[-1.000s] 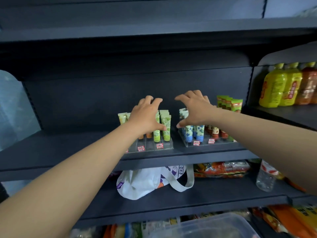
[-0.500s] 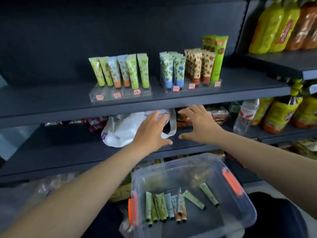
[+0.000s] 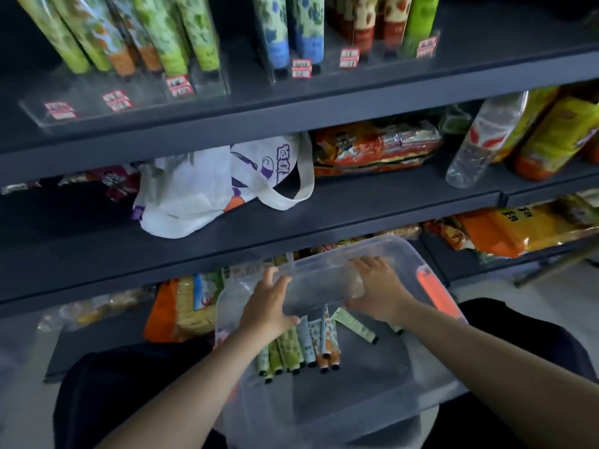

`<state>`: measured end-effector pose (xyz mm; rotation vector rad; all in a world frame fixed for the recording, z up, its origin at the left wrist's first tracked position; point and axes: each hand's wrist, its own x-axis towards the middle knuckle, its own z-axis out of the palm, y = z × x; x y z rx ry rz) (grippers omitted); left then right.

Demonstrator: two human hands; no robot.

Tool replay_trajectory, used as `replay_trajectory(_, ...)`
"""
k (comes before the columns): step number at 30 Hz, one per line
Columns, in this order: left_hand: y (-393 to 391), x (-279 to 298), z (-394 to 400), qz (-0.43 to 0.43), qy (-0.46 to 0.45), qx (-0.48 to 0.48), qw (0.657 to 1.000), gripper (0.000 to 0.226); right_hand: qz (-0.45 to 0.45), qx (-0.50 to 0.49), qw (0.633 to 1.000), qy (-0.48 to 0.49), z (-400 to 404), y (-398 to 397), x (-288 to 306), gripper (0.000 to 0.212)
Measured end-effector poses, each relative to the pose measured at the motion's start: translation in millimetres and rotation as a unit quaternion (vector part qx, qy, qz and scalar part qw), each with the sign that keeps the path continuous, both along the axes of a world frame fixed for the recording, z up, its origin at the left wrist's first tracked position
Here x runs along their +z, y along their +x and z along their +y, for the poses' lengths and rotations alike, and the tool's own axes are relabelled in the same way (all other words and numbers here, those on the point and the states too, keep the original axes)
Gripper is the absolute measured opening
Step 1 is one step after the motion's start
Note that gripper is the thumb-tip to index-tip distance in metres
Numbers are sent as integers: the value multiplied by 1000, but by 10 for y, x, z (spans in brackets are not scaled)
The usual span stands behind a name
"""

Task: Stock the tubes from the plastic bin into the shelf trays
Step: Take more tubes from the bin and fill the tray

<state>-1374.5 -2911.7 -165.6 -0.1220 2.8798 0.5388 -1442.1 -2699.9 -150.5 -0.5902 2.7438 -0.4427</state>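
A clear plastic bin (image 3: 372,413) sits low in front of me, on my lap. Several small tubes (image 3: 304,346) lie side by side on its floor, and one green tube (image 3: 355,325) lies apart to their right. My left hand (image 3: 269,307) hovers over the far ends of the row with its fingers spread, holding nothing. My right hand (image 3: 379,291) reaches into the bin beside it, fingers straight and empty. On the upper shelf, the left clear tray (image 3: 97,106) and the right clear tray (image 3: 327,68) hold upright tubes.
A white tote bag (image 3: 201,192) lies on the middle shelf, with snack packets (image 3: 372,149), a water bottle (image 3: 473,150) and yellow bags (image 3: 554,131) to its right. More packets fill the bottom shelf. The bin has an orange latch (image 3: 434,294) on its right side.
Both hands came down from the trays on the upper shelf, past the middle shelf, into the bin. My view tilted down with them.
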Motion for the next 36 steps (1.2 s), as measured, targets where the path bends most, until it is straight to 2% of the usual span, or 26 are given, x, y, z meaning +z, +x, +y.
replay_trajectory(3, 9, -183, 55, 70, -26, 22, 997, 62, -59, -8, 998, 7, 6, 11, -372, 81)
replay_trajectory(5, 35, -281, 103, 100, -20, 35, 994, 60, -94, -20, 995, 16, 3, 46, -579, 82)
replay_trajectory(11, 174, -608, 102, 120, 28, -1, 992, 72, -170, -50, 984, 31, -36, 90, -942, 86)
replay_trajectory(15, 345, -815, 115, 80, 10, 14, 997, 73, -211, -75, 974, 24, -91, 113, -1094, 80)
replay_trajectory(19, 430, -965, 140, 25, 54, 95, 994, 67, -251, -115, 961, -10, -181, 145, -1188, 70)
replay_trajectory(25, 379, -1188, 183, -53, 129, 193, 971, 66, -320, -237, 910, -115, -360, 227, -1367, 59)
replay_trajectory(30, 366, -1297, 167, -87, 153, 219, 960, 67, -349, -275, 884, -147, -476, 278, -1474, 44)
replay_trajectory(36, 323, -1357, 139, -117, 197, 266, 936, 78, -362, -308, 864, -165, -520, 259, -1558, 30)
